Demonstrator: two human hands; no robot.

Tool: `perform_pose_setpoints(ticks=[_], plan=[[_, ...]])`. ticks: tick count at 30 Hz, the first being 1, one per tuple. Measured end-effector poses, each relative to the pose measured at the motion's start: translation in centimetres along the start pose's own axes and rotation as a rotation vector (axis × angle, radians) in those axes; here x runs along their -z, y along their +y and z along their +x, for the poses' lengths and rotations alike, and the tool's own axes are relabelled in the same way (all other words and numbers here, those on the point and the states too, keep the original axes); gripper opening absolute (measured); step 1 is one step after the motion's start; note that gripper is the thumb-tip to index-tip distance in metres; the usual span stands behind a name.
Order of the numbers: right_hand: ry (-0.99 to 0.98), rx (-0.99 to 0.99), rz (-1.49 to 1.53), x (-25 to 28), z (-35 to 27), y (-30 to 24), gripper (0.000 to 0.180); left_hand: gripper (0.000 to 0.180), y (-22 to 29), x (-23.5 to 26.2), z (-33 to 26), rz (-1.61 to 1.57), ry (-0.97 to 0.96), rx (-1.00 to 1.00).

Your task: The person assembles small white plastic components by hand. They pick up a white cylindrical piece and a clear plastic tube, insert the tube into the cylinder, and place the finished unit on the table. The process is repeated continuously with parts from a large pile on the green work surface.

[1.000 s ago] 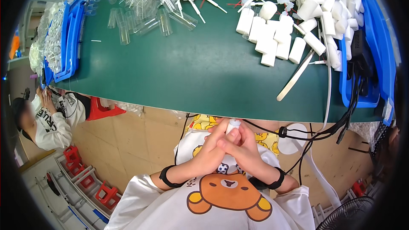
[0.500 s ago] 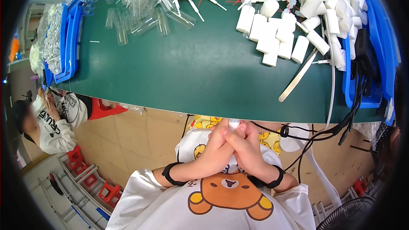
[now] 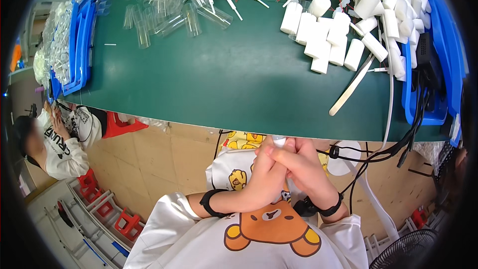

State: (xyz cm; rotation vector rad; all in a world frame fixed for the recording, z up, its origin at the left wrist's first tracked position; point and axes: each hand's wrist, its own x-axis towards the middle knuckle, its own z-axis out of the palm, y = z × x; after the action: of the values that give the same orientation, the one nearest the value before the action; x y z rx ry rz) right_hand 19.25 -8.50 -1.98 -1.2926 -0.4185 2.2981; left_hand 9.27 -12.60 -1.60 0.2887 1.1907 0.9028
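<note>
Head view shows the left hand (image 3: 266,174) and right hand (image 3: 304,163) closed together around a small, smooth white piece with a rounded end (image 3: 279,141), just beside the near edge of a dark green, flat tabletop (image 3: 199,85); the hidden fingertips' exact grip cannot be told. Work seems underway: one piece is in hand, many parts lie loose, and the finished count is unclear. Matte white, foam-like cylinders (image 3: 354,55) heap on the tabletop's right; glossy clear tubes (image 3: 192,21) lie far left; slim white stems (image 3: 232,5) scatter between them.
</note>
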Motion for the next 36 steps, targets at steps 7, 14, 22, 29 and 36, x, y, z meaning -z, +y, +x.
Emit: perform_pose_setpoints(ticks=[7,14,22,29,36], plan=[[-0.033,-0.025,-0.222,0.6,-0.1,-1.6,0.033,0.012,-0.8,-2.0,0.1,-0.185,0.064,-0.124],[-0.037,0.057,-0.132,0.6,0.5,-0.6,0.024,0.015,-0.5,-1.1,0.4,-0.088,0.006,-0.124],[0.164,0.260,0.066,-2.0,0.9,3.0,0.017,0.020,1.9,2.4,1.5,0.368,-0.210,-0.145],[-0.113,0.254,-0.294,-1.2,-0.2,1.1,0.042,0.021,2.6,6.0,0.5,0.612,-0.344,-0.263],[-0.038,0.310,-0.677,1.8,-2.4,0.2,0.027,0.030,4.6,17.7,-0.9,0.534,0.189,-0.256]])
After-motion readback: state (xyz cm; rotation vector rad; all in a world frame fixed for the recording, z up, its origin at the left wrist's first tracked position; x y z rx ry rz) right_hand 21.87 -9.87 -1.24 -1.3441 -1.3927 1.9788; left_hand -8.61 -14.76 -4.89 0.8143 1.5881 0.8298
